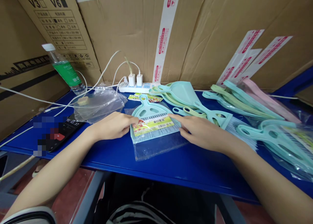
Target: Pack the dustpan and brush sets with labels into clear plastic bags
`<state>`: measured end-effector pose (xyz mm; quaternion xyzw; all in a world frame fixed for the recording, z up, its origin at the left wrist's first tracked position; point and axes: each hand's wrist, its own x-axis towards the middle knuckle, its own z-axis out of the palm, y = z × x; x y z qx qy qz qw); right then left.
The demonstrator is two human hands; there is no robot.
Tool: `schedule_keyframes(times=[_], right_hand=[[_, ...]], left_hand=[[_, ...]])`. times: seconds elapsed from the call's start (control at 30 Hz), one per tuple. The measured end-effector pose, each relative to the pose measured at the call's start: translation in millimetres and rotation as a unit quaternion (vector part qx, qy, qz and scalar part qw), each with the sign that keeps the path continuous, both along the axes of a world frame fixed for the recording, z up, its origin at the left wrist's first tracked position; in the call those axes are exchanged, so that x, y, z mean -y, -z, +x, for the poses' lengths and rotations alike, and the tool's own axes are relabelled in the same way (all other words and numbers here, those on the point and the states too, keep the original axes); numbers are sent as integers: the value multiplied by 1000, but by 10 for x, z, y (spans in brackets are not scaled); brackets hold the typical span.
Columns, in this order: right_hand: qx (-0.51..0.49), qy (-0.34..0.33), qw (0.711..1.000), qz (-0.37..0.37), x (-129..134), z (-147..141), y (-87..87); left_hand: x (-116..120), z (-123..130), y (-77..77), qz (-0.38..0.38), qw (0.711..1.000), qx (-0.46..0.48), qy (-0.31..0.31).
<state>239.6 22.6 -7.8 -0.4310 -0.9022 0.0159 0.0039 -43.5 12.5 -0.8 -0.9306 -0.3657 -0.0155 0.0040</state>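
Note:
In front of me a light-blue dustpan and brush set (pixel 144 110) lies in a clear plastic bag (pixel 156 150), its handle pointing away. A yellow-green label card (pixel 154 125) covers the top of the brush, with grey-blue bristles showing below. My left hand (pixel 114 124) is closed, its curled fingertips at the left edge of the set by the card. From the other side my right hand (pixel 198 129) grips the right edge, index finger stretched over the top and the other fingers bent lower down.
Loose light-blue dustpans (pixel 184 92) and brushes (pixel 212 115) lie behind and right. Bagged sets (pixel 281 139) are at far right. On the left are a crumpled plastic bag (pixel 100 102), a phone (pixel 66 133) and a water bottle (pixel 66 72). A power strip (pixel 146 87) stands against cardboard (pixel 127 32).

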Motion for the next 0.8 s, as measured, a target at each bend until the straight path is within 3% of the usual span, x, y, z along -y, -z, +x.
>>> schedule_keyframes(times=[0.8], right_hand=[[-1,2,1000,-15,12,-1,18]], left_hand=[[23,18,-16,0,1000,-23,-17]])
